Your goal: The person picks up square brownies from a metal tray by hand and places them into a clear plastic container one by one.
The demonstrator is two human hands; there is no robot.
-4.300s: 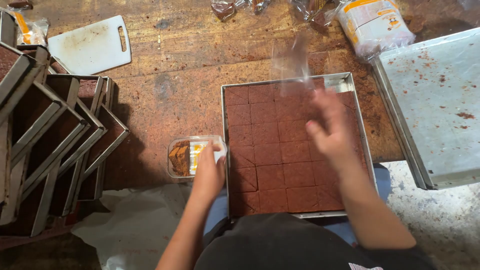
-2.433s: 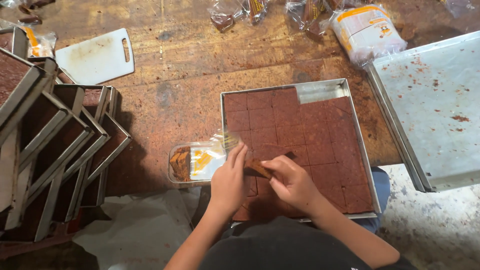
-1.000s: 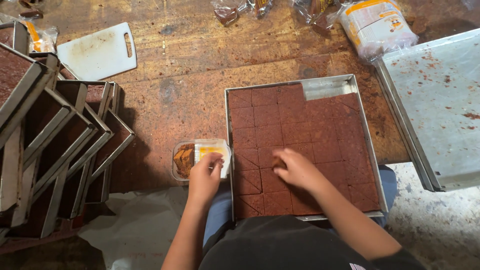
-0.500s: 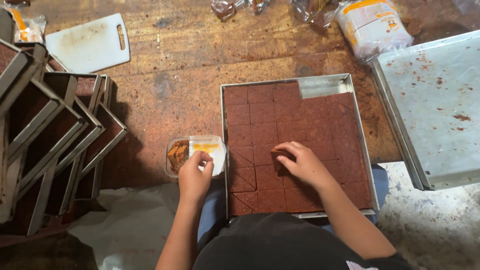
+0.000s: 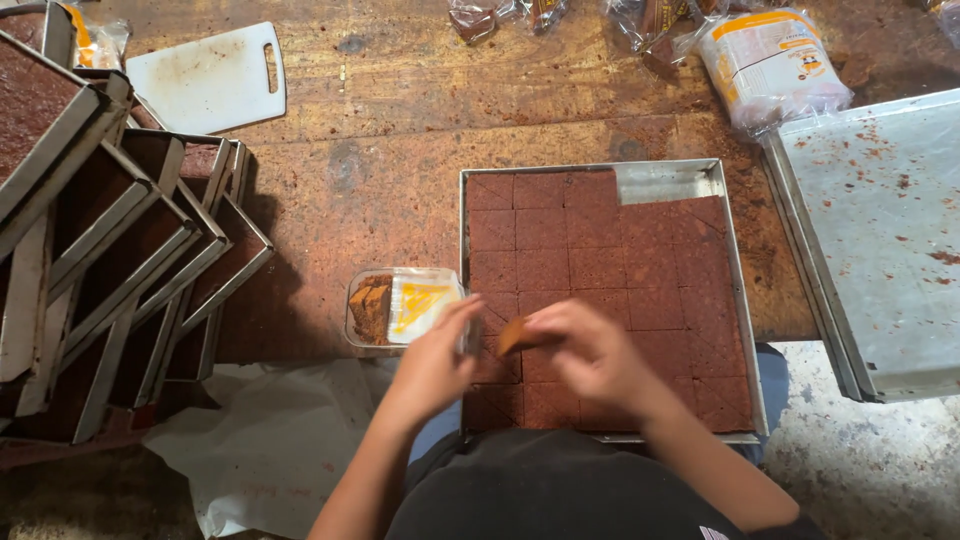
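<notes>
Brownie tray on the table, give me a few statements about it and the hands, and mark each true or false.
1. The right hand holds a brown cake piece. True.
2. The brownie tray is full. False: its top right corner is bare metal.
3. The clear plastic container sits left of the tray. True.
4. The white cutting board lies inside the tray. False: it lies on the wooden table, far upper left.

Plastic box (image 5: 405, 305) lies left of the cake tray (image 5: 737, 300) (stacked pans (image 5: 110, 250) farther left)
</notes>
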